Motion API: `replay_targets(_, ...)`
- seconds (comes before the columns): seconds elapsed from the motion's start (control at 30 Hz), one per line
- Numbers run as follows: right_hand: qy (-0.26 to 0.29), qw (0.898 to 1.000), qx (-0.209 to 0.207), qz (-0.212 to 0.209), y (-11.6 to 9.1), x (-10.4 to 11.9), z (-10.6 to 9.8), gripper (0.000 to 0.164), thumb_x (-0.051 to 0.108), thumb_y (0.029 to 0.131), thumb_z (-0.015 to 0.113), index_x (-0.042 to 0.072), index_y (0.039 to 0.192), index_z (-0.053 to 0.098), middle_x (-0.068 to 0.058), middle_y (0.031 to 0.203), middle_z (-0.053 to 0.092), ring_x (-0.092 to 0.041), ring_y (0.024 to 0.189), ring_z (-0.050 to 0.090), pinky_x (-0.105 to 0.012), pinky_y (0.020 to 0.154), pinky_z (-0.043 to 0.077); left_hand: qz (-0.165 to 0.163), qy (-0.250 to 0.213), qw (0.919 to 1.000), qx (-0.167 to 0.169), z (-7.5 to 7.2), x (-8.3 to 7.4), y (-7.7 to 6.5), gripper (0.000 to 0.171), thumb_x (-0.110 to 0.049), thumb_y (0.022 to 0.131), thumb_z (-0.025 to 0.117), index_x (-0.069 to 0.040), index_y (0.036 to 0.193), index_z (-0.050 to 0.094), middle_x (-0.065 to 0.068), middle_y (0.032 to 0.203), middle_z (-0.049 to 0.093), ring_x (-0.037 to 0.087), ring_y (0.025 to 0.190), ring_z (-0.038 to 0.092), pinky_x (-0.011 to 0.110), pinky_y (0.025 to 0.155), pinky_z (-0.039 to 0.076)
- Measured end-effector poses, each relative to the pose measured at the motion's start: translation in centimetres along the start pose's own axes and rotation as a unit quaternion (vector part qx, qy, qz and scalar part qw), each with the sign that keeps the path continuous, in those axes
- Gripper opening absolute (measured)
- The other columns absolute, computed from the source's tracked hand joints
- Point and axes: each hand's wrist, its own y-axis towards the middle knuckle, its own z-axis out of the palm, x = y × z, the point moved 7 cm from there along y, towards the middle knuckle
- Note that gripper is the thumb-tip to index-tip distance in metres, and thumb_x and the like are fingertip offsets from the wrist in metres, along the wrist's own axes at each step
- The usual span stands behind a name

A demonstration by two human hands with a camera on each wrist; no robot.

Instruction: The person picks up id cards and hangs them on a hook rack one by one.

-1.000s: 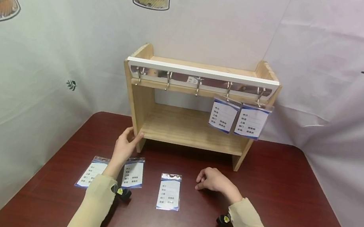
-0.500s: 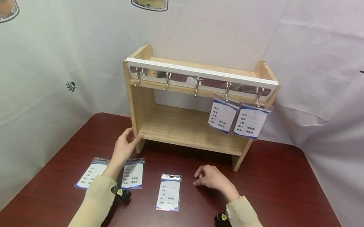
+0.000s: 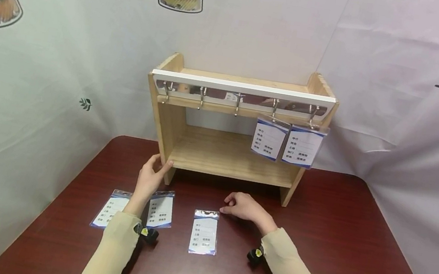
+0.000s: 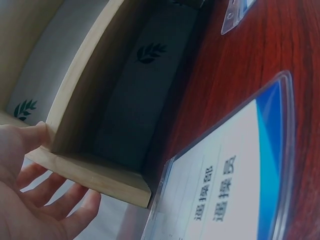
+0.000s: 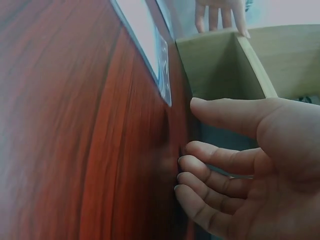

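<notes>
My left hand [image 3: 147, 181] grips the left side panel of a small wooden shelf rack [image 3: 233, 158], thumb on the front edge of the lower board and fingers on the panel's outer side. My right hand [image 3: 250, 208] hovers low over the table, fingers loosely bent and holding nothing. Its thumb tip is right at the top corner of a clear badge holder [image 3: 204, 236] with a white and blue card, lying flat in the middle. Two more badge holders lie at the left, one [image 3: 160, 212] beside my left wrist and another [image 3: 107, 211] partly hidden by that forearm.
Across the rack's top front runs a white-edged hook rail [image 3: 211, 80] with several metal hooks. From its two right hooks hang a badge holder [image 3: 269, 139] and another [image 3: 303, 147] side by side. A pale cloth wall [image 3: 259, 32] stands close behind the dark red table [image 3: 333, 214].
My right hand has moved left and slightly away from me, up to the top corner of the middle badge holder. The left hand has stayed on the rack.
</notes>
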Motion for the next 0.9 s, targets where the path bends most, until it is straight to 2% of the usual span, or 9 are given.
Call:
replay_targets(0.13, -0.004, 1.000, 0.011, -0.016, 0.7, 1.2, 0.6, 0.040, 0.028, 0.085, 0.081, 0.001, 0.112, 0.071, -0.003, 0.094, 0.066, -0.014, 0.086, 0.058, -0.033, 0.082, 0.052, 0.000, -0.002, 1.0000, 0.000, 0.0, -0.1, 0.0, 0.059, -0.041, 0.096, 0.069, -0.006, 0.141, 0.053, 0.022, 0.134, 0.061, 0.034, 0.122, 0.059, 0.050, 0.098, 0.050)
replay_targets(0.4, -0.031, 0.998, 0.045, -0.043, 1.6, 3.1, 2.5, 0.047, 0.030, 0.079, 0.086, 0.002, 0.113, 0.070, -0.003, 0.097, 0.065, -0.015, 0.088, 0.057, -0.031, 0.082, 0.050, 0.002, -0.009, 1.0000, 0.001, 0.0, -0.1, 0.0, 0.059, -0.039, 0.096, 0.069, -0.004, 0.141, 0.053, 0.024, 0.135, 0.060, 0.036, 0.124, 0.058, 0.050, 0.102, 0.048)
replay_targets(0.6, -0.044, 0.996, 0.065, -0.051, 1.7, 4.0, 3.6, 0.044, 0.028, 0.075, 0.089, 0.006, 0.107, 0.068, 0.000, 0.090, 0.059, -0.013, 0.085, 0.053, -0.028, 0.079, 0.047, 0.002, -0.015, 0.9999, 0.001, 0.1, -0.1, 0.0, 0.058, -0.038, 0.096, 0.069, -0.004, 0.141, 0.053, 0.024, 0.135, 0.060, 0.036, 0.124, 0.058, 0.050, 0.102, 0.048)
replay_targets(0.9, -0.064, 0.994, 0.069, -0.054, 1.4, 4.5, 4.5, 0.037, 0.022, 0.072, 0.092, 0.010, 0.093, 0.063, 0.002, 0.081, 0.052, -0.011, 0.078, 0.048, -0.025, 0.072, 0.044, 0.000, -0.011, 0.9999, 0.001, 0.0, 0.1, 0.0, 0.060, -0.041, 0.096, 0.070, -0.005, 0.140, 0.053, 0.023, 0.133, 0.061, 0.036, 0.124, 0.058, 0.051, 0.102, 0.048)
